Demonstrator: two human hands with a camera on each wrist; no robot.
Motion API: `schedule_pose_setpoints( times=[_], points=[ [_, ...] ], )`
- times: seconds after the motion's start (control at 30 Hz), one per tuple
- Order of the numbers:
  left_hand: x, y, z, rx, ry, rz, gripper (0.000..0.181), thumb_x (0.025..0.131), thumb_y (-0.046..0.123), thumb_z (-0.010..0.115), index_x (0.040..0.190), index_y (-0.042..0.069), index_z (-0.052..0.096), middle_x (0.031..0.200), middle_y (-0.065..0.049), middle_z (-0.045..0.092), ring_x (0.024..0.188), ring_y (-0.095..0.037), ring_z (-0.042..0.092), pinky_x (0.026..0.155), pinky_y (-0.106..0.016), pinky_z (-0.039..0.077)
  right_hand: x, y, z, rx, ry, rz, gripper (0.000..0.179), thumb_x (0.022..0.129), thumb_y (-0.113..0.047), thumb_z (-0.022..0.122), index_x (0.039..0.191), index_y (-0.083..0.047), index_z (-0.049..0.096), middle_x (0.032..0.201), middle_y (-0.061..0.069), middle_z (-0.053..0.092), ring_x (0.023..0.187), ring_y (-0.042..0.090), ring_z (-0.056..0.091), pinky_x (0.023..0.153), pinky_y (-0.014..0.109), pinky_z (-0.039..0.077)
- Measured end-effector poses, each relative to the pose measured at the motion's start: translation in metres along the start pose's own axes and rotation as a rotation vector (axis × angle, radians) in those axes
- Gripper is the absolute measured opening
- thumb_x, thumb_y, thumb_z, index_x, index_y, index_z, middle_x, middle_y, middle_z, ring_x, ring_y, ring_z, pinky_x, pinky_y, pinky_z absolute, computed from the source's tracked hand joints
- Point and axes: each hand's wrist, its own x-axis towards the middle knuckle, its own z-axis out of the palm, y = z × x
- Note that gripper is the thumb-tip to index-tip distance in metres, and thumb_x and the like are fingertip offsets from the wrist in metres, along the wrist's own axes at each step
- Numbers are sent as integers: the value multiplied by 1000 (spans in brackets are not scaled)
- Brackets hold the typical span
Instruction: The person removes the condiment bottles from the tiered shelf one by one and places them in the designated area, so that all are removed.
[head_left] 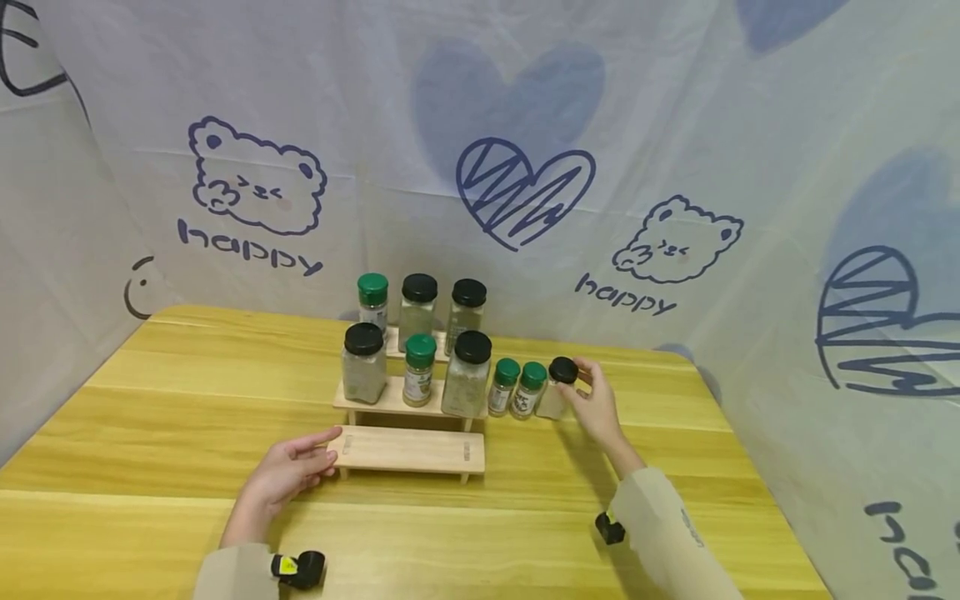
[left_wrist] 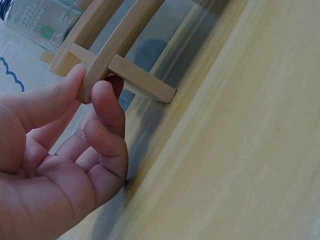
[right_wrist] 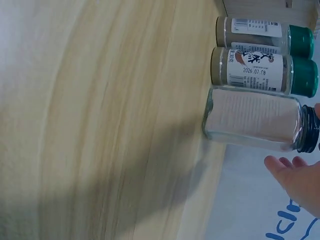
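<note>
Black-lidded jar (head_left: 553, 402) at the fingertips of the right hand (head_left: 596, 404), pinched by the lid (head_left: 563, 370) between thumb and fingers, upright on the table (head_left: 420, 542) as far as shows. Probably clear glass — stiff, smooth, apt to slip, rather weighty with that pale fill, likely to chip or crack if knocked. Best grasped, by judgement, around the flat-sided body just below the lid; by the lid alone only if screwed tight, and tightness impossible to tell. Just left of the right hand, past the jar, a pair of small green-lidded bottles (head_left: 528, 402), near enough to clink — contact with the jar not clear. Farther left of that hand, stepped wooden rack (head_left: 408, 450), its lowest tier pinched at the end between thumb and forefinger of the left hand (head_left: 288, 471). Light and stiff by the look, probably easy to nudge out of line; surest hold at that end, thumb above, forefinger beneath. Ahead of the left hand, on the higher tiers, more jars with black lids (head_left: 467, 383) and green-topped bottles (head_left: 419, 375); beyond the reach of both hands, printed cloth (head_left: 375, 100).
</note>
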Motion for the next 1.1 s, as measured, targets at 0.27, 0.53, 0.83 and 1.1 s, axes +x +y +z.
schedule_pose_setpoints(
  times=[0.27,0.53,0.83,1.1],
  points=[
    [0,-1,0,5,-3,17,50,86,7,59,129,-6,38,81,2,61,69,-9,58,57,-20,45,-7,-7,0,-6,76,-49,41,86,-3,58,122,8,42,125,23,42,115,36,39,92,47,36],
    [0,-1,0,-2,-14,24,50,86,6,58,130,-7,37,82,2,60,69,-10,58,57,-20,45,-17,-9,2,17,192,-119,30,84,0,58,112,9,51,113,22,50,104,33,48,82,40,45],
    [-1,-1,0,-7,-15,24,49,86,6,58,129,-6,38,81,2,60,69,-10,58,57,-20,45,-26,-21,9,107,271,-229,19,83,2,58,100,10,56,96,21,56,88,29,53,68,17,44],
    [0,-4,-3,-30,-48,61,49,84,12,63,127,-1,46,83,0,61,71,-10,58,58,-20,46,-39,-54,21,180,244,-205,15,81,14,53,95,20,51,93,34,51,83,21,55,68,15,44]
  ],
)
